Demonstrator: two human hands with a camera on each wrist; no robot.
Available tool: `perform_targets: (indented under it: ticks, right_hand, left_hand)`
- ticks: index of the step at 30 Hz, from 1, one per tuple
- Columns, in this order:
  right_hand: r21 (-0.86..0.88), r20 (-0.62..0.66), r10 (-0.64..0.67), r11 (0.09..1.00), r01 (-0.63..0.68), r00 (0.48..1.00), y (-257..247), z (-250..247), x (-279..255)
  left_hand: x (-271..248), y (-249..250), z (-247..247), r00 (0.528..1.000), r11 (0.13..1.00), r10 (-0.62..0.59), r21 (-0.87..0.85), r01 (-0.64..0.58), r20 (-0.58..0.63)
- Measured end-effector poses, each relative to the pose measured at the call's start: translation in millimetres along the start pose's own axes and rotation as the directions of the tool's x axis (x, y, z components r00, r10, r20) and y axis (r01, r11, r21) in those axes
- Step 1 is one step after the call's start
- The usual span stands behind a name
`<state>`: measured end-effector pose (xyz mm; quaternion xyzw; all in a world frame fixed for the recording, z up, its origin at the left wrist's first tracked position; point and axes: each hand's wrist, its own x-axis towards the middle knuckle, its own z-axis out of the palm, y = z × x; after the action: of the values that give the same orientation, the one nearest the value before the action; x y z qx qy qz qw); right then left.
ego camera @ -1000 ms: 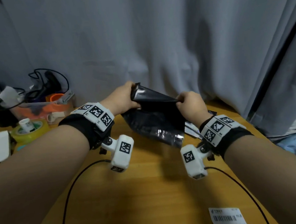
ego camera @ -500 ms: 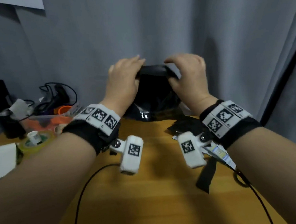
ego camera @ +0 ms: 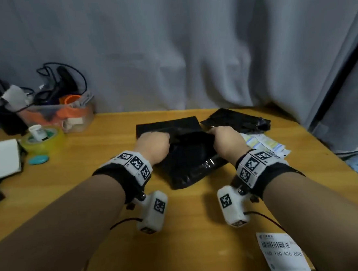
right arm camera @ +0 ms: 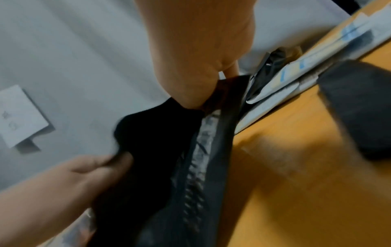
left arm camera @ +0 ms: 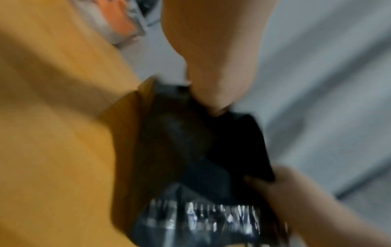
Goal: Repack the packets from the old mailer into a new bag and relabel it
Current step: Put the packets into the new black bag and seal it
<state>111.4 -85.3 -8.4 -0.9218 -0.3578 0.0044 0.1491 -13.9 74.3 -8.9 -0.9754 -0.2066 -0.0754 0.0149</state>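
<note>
A black plastic mailer bag [ego camera: 188,160] lies on the wooden table [ego camera: 92,183], its shiny sealed strip [ego camera: 205,168] toward me. My left hand [ego camera: 153,145] grips the bag's far edge on the left; my right hand [ego camera: 227,140] grips the same edge on the right. The blurred wrist views show both hands pinching the black bag [left arm camera: 203,150] [right arm camera: 160,150]. A flat black sheet [ego camera: 166,124] lies under the bag's far end. A crumpled black mailer [ego camera: 236,118] rests at the back right. Printed packets [ego camera: 265,144] lie beside my right wrist. A white shipping label [ego camera: 281,253] sits at the near right edge.
A clear bin of cables and orange parts [ego camera: 62,109] stands at the back left. A yellow tape roll [ego camera: 45,140] holds a small white bottle. A white box [ego camera: 1,158] and a teal object [ego camera: 39,160] are on the left. Grey curtain [ego camera: 189,50] hangs behind.
Both hands have brought the black bag down from in front of the curtain onto the table. The head view has tilted down, bringing the label back into sight.
</note>
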Motion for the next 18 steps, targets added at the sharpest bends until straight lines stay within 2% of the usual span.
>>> perform_targets:
  ticks: [2,5,7,9,10,12,13,14,15,16,18]
  right_hand:
    - [0.056,-0.023,0.011,0.998,-0.01,1.0,5,0,-1]
    - [0.162,-0.084,0.015,0.987,-0.001,0.996,9,1,0]
    - [0.16,-0.097,-0.036,0.986,0.052,0.995,5,5,-3]
    - [0.084,-0.175,-0.124,0.986,0.141,0.977,-1,7,-9]
    - [0.045,-0.249,-0.186,0.978,0.203,0.95,-6,7,-13]
    - [-0.031,-0.383,-0.366,0.923,0.384,0.848,-16,5,-20]
    - [-0.083,-0.375,-0.47,0.875,0.476,0.799,-20,5,-21]
    - [-0.117,-0.27,-0.55,0.834,0.54,0.79,-24,5,-22]
    - [-0.132,-0.109,-0.57,0.82,0.556,0.814,-28,8,-22]
    - [-0.148,0.044,-0.527,0.837,0.527,0.849,-30,14,-20]
    - [-0.207,0.219,-0.338,0.901,0.382,0.916,-33,28,-16]
  left_hand:
    - [0,1,3,0.999,0.999,0.008,-0.031,-0.01,-0.04]
    - [3,6,-1,0.981,0.988,0.006,-0.151,-0.037,-0.195]
    - [4,13,-5,0.984,0.992,0.048,-0.105,-0.066,-0.169]
    - [8,19,-7,0.988,0.991,0.045,-0.116,-0.062,-0.145]
    - [12,20,-8,0.991,0.988,0.025,-0.148,-0.044,-0.129]
    - [20,20,-11,0.994,0.976,-0.025,-0.216,0.0,-0.11]
    - [24,20,-14,0.992,0.971,-0.04,-0.241,0.01,-0.12]
    - [28,20,-17,0.991,0.966,-0.04,-0.259,0.006,-0.129]
    - [30,21,-22,0.992,0.962,-0.016,-0.274,-0.019,-0.124]
    - [33,22,-26,0.996,0.956,0.018,-0.289,-0.043,-0.089]
    - [39,26,-33,0.993,0.96,0.089,-0.271,-0.066,0.073]
